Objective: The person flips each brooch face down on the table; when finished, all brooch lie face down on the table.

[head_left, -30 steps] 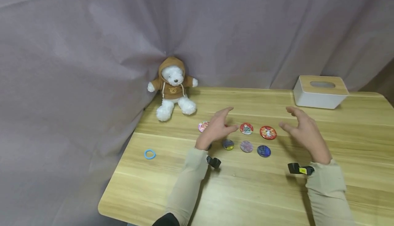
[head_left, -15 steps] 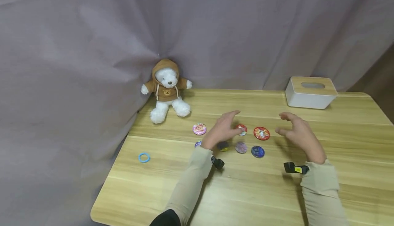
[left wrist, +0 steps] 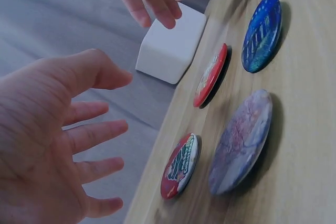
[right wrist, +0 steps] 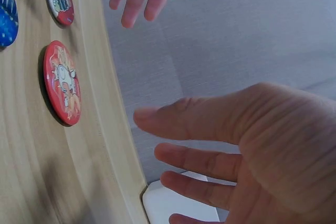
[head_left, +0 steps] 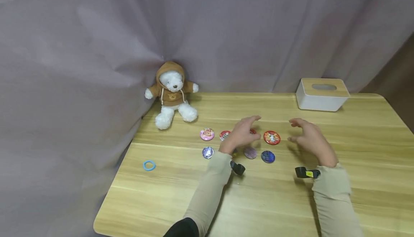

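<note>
Some badges [head_left: 271, 137] between the hands [head_left: 240, 134] [head_left: 312, 141]

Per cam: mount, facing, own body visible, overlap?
Head: worn on the head, facing forward and down at the table and badges; left hand, right hand and sleeves show.
Left wrist: on that wrist, facing past the left hand toward badges; part of the right hand at top.
Right wrist: on that wrist, facing past the right hand; part of the left hand at top.
Shared: both wrist views show the tree badge and white tissue box.
</note>
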The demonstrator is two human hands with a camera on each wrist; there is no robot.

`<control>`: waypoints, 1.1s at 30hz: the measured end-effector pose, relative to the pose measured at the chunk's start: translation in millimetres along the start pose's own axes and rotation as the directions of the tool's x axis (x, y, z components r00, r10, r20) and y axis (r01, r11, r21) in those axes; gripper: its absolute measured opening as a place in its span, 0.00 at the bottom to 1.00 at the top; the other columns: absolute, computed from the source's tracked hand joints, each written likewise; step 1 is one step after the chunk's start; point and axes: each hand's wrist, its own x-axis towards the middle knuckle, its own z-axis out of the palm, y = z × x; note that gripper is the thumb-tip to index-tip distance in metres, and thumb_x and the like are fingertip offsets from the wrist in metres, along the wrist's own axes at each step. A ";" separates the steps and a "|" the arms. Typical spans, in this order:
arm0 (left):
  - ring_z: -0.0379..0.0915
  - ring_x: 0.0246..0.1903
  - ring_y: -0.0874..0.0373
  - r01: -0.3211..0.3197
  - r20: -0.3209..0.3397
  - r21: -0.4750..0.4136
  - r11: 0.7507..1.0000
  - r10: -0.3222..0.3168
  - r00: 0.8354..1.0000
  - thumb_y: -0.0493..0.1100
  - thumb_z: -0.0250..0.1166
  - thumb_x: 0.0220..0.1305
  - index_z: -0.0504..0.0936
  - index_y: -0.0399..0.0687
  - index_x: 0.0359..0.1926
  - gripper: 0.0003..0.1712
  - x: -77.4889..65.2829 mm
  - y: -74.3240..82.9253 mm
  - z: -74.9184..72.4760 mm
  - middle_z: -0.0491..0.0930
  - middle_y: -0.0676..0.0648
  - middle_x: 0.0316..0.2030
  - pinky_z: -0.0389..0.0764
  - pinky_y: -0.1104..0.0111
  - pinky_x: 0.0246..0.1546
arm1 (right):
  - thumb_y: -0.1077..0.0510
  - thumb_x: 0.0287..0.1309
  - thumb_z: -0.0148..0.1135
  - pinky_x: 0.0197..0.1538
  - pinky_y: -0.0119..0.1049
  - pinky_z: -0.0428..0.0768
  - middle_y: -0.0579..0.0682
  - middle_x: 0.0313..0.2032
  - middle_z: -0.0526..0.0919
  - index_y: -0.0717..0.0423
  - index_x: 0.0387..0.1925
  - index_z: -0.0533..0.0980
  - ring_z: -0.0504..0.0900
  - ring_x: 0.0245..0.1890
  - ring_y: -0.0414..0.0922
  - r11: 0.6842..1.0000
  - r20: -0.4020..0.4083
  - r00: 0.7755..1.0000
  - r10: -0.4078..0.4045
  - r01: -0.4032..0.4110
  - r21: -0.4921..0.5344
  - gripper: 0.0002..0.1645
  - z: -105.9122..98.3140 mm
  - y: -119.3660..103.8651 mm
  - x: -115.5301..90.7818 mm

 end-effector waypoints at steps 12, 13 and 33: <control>0.63 0.69 0.55 -0.067 0.053 0.072 0.995 0.063 0.997 0.41 0.73 0.59 0.72 0.51 0.70 0.37 19.8 14.2 15.8 0.73 0.52 0.67 0.56 0.66 0.70 | 0.69 0.49 0.71 0.59 0.71 0.63 0.77 0.55 0.75 0.76 0.58 0.70 0.69 0.56 0.75 1.000 0.055 0.998 -0.009 0.010 -0.016 0.34 9.1 -2.0 8.2; 0.63 0.69 0.56 -0.066 0.060 0.077 0.995 0.061 0.996 0.41 0.74 0.58 0.73 0.51 0.69 0.37 20.6 15.0 17.8 0.74 0.52 0.66 0.56 0.66 0.70 | 0.69 0.47 0.71 0.58 0.71 0.64 0.77 0.54 0.76 0.76 0.57 0.71 0.70 0.55 0.75 1.000 0.055 0.998 -0.022 0.024 -0.019 0.33 11.7 -2.3 9.4; 0.72 0.56 0.60 -0.083 0.076 0.194 0.977 0.069 0.995 0.39 0.75 0.55 0.83 0.51 0.58 0.27 24.4 6.6 27.5 0.83 0.54 0.54 0.60 0.69 0.63 | 0.68 0.39 0.77 0.47 0.64 0.71 0.65 0.40 0.82 0.72 0.48 0.78 0.77 0.43 0.65 0.993 0.070 0.994 -0.083 0.088 -0.075 0.30 47.8 -3.1 20.2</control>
